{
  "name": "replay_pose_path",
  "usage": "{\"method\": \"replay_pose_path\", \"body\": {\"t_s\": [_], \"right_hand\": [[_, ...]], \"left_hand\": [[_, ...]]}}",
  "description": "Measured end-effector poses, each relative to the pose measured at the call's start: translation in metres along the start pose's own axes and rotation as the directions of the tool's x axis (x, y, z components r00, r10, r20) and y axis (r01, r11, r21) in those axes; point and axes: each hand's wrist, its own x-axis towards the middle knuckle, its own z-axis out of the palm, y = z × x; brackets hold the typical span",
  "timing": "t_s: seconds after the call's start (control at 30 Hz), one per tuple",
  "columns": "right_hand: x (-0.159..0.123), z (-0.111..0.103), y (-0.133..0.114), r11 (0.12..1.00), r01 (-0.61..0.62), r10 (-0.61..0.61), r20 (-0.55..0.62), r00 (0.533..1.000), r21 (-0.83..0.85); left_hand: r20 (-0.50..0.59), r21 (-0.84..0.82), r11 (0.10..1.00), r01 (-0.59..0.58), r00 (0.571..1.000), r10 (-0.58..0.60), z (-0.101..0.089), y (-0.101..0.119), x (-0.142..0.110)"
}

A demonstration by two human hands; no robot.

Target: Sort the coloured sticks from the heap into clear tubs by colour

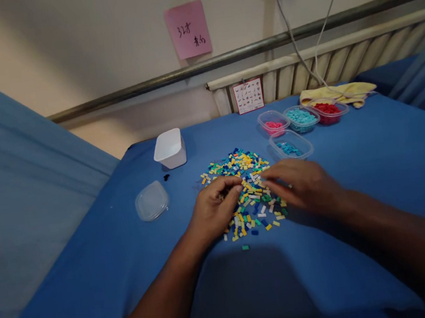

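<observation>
A heap of small plastic bricks (pixel 252 195) in yellow, blue, green and white is spread on the blue cloth. My left hand (pixel 217 204) lies over its left side, fingers curled and thumb drawn close to the index finger. What that hand holds, if anything, is hidden. Above the right side of the heap, my right hand (pixel 302 182) has its thumb and index fingertips nearly together, somewhat blurred. Anything in that pinch is too small to name. A clear tub with a few blue bricks (pixel 289 148) stands just behind my right hand.
Behind are clear tubs of pink bricks (pixel 273 125), turquoise bricks (pixel 301 117) and red bricks (pixel 327 109), near a yellow cloth (pixel 353 91). Left of the heap are a white container (pixel 172 155), clear lids (pixel 152 201) and a small black object (pixel 166 177). A picture card (pixel 248 96) leans behind.
</observation>
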Motion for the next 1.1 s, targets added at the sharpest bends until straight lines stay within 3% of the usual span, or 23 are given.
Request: {"method": "replay_pose_path", "body": {"t_s": [0.07,0.13,0.27,0.4,0.47,0.53,0.63,0.7,0.8,0.97,1.1], "right_hand": [[-0.001,-0.012,0.02,0.987,-0.115,0.107,-0.077,0.991,-0.109],[-0.003,-0.022,0.041,0.957,-0.21,0.192,-0.109,0.975,-0.198],[-0.009,-0.029,0.06,0.915,-0.309,0.282,-0.138,0.95,-0.259],[-0.009,-0.012,0.039,0.98,-0.131,0.12,-0.081,0.989,-0.147],[-0.007,0.004,0.024,1.0,0.019,-0.018,0.048,0.999,-0.024],[-0.005,0.018,0.012,0.99,0.115,-0.129,0.214,0.968,0.078],[-0.005,0.028,0.005,0.981,0.128,-0.176,0.38,0.908,0.148],[-0.006,0.027,0.005,0.982,0.1,-0.161,0.432,0.887,0.161],[-0.007,0.019,0.008,0.982,0.079,-0.15,0.454,0.878,0.172],[-0.01,0.016,0.013,0.98,0.084,-0.134,0.29,0.948,0.181],[-0.013,0.019,0.017,0.983,0.064,-0.104,0.238,0.966,0.17]], "left_hand": [[0.048,0.273,0.945,-0.18,0.984,0.173,-0.008,-0.011,0.004],[0.16,0.418,0.859,-0.297,0.954,0.252,-0.014,-0.02,0.007],[0.337,0.563,0.748,-0.351,0.924,0.179,-0.017,-0.02,0.008],[0.311,0.686,0.679,-0.262,0.949,0.051,-0.025,-0.006,0.005],[0.301,0.71,0.664,-0.235,0.954,0.016,-0.029,-0.001,0.004],[0.285,0.713,0.665,-0.22,0.959,0.013,-0.031,0.001,0.003],[0.262,0.665,0.707,-0.241,0.962,0.082,-0.026,-0.003,0.002],[0.307,0.621,0.722,-0.306,0.942,0.134,-0.02,-0.007,0.002],[0.391,0.614,0.702,-0.36,0.912,0.126,-0.011,-0.009,0.004],[0.384,0.644,0.701,-0.305,0.922,0.049,-0.009,-0.005,0.01],[0.368,0.639,0.72,-0.271,0.929,0.023,-0.012,-0.006,0.015]]}}
